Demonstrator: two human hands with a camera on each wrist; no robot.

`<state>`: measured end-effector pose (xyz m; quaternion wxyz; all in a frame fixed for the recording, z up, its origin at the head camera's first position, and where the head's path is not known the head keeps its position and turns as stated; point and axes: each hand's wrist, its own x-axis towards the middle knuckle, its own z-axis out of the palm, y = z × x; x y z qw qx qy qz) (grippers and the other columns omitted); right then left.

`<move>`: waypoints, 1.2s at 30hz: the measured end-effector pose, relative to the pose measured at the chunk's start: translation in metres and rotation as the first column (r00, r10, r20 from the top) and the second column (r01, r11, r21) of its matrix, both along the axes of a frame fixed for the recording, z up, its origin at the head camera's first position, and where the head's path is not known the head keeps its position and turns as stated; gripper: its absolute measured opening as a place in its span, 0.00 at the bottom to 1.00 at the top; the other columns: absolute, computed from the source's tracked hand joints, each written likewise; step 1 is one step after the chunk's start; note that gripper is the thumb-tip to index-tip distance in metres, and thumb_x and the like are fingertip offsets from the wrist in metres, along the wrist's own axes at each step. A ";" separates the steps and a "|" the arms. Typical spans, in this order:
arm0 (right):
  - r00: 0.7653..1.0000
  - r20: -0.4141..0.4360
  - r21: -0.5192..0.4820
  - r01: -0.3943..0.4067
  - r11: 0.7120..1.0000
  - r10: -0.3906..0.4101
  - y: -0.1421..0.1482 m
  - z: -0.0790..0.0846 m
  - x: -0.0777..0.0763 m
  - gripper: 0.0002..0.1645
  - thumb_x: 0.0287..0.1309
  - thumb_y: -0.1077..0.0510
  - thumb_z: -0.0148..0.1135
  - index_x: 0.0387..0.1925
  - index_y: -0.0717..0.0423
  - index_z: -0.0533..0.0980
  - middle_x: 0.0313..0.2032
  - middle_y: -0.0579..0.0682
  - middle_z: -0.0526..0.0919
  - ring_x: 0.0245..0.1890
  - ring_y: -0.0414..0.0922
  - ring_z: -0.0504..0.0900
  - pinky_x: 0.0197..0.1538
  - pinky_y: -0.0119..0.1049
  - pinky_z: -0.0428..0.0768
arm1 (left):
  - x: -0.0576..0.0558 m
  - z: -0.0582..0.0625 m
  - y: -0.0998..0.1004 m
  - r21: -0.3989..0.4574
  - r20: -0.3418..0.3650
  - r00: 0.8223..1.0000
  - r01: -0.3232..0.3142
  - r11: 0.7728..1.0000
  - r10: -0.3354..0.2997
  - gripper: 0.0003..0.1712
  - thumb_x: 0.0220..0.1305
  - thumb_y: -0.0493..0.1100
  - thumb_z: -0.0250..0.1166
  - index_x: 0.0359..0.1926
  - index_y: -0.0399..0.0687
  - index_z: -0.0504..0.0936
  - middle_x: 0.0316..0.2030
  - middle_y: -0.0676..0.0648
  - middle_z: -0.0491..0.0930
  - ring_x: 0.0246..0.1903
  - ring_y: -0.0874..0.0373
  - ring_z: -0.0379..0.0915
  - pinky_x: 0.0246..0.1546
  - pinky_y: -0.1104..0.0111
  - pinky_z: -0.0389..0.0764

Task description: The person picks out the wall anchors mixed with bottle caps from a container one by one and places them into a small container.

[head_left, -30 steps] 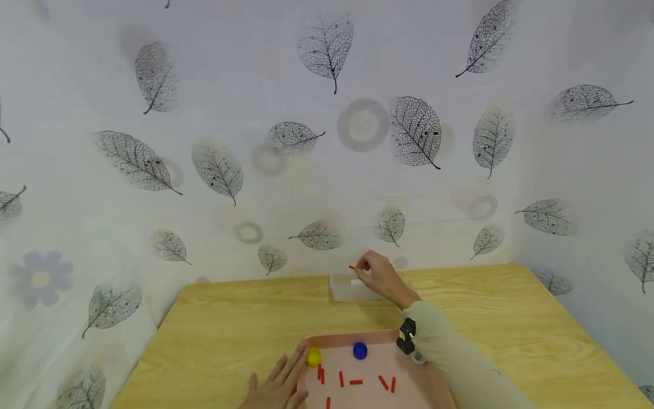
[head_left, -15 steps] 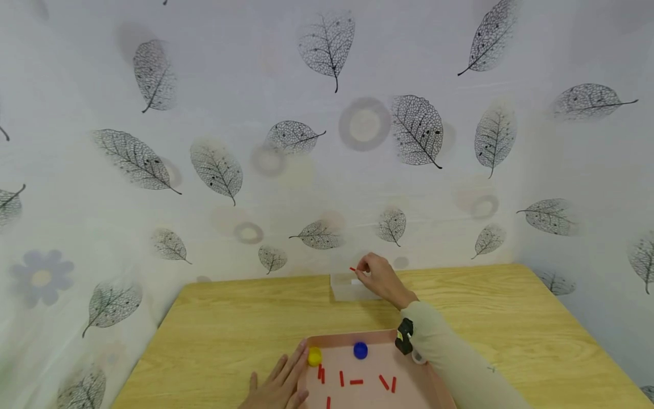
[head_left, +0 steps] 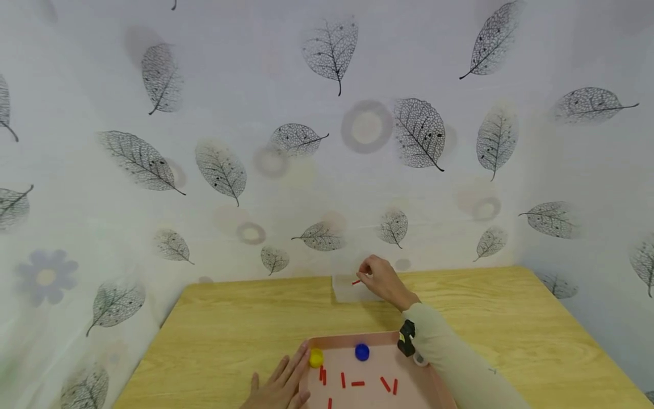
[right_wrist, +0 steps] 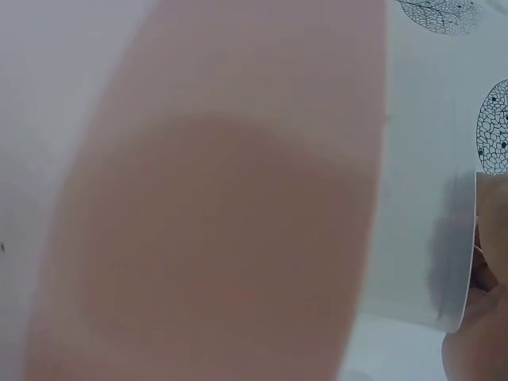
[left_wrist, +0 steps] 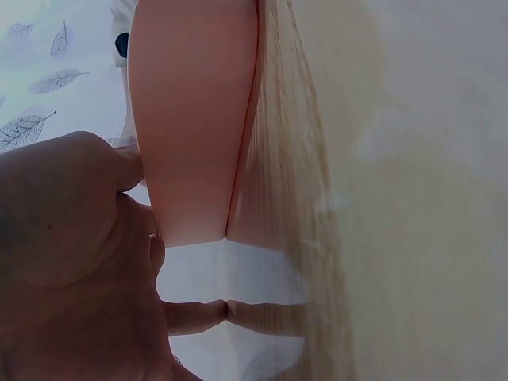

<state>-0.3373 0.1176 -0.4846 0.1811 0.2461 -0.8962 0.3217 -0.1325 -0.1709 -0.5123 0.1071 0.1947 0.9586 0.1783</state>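
Note:
My right hand pinches a short red stick between thumb and fingertips. It hangs over a translucent white box near the table's back edge. In the right wrist view, some fingers show past the box's rim, and the stick is out of sight. With fingers stretched out, my left hand lies along the left side of a pink tray; the left wrist view shows this hand against the tray's outer wall. Several red sticks lie scattered inside the tray.
A yellow round cap sits in the tray's back left corner, and a blue one stands by its back wall. Partly under the right sleeve is a white round piece. The wooden table meets a leaf-patterned backdrop.
The red stick in my right hand has dipped lower, its free end now pointing down toward the box. The right hand is slightly lower; the left hand has kept its place.

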 end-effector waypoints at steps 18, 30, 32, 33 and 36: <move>0.994 -0.086 -0.076 -0.078 0.994 0.071 0.014 0.025 0.022 0.04 0.55 0.61 0.67 0.31 0.54 0.78 0.31 0.46 0.77 0.32 0.43 0.76 0.38 0.41 0.79 | 0.004 0.003 -0.002 0.007 -0.011 0.999 0.035 0.999 -0.035 0.36 0.71 0.67 0.33 0.75 0.68 0.35 0.73 0.64 0.29 0.67 0.39 0.52 0.40 0.19 0.43; 0.987 -0.143 -0.101 -0.089 0.991 0.074 0.031 0.041 0.065 0.06 0.55 0.57 0.68 0.34 0.52 0.79 0.33 0.42 0.78 0.33 0.43 0.76 0.38 0.35 0.75 | 0.004 0.009 -0.004 -0.009 0.054 0.998 0.023 1.000 -0.022 0.37 0.69 0.70 0.29 0.74 0.69 0.36 0.73 0.64 0.33 0.69 0.41 0.47 0.45 0.21 0.39; 0.987 -0.141 -0.106 -0.088 0.990 0.073 0.033 0.043 0.073 0.06 0.55 0.57 0.68 0.34 0.53 0.79 0.33 0.42 0.77 0.33 0.43 0.76 0.37 0.35 0.75 | 0.004 0.008 -0.004 -0.009 0.048 0.999 0.020 1.000 -0.019 0.37 0.69 0.70 0.29 0.74 0.69 0.37 0.73 0.64 0.34 0.69 0.41 0.47 0.45 0.21 0.39; 0.987 -0.140 -0.106 -0.091 0.990 0.076 0.034 0.043 0.076 0.06 0.55 0.57 0.68 0.34 0.53 0.79 0.33 0.42 0.77 0.33 0.43 0.76 0.37 0.35 0.75 | 0.004 0.009 -0.004 -0.008 0.043 0.999 0.020 1.000 -0.020 0.37 0.69 0.70 0.30 0.74 0.69 0.37 0.73 0.64 0.34 0.69 0.41 0.47 0.45 0.21 0.40; 0.987 -0.133 -0.104 -0.103 0.989 0.089 0.036 0.042 0.088 0.06 0.56 0.57 0.67 0.35 0.50 0.78 0.34 0.42 0.77 0.33 0.40 0.75 0.37 0.34 0.75 | 0.004 0.009 -0.003 -0.026 0.041 0.999 0.021 0.999 -0.020 0.37 0.69 0.70 0.29 0.74 0.69 0.36 0.73 0.65 0.32 0.69 0.41 0.49 0.45 0.21 0.41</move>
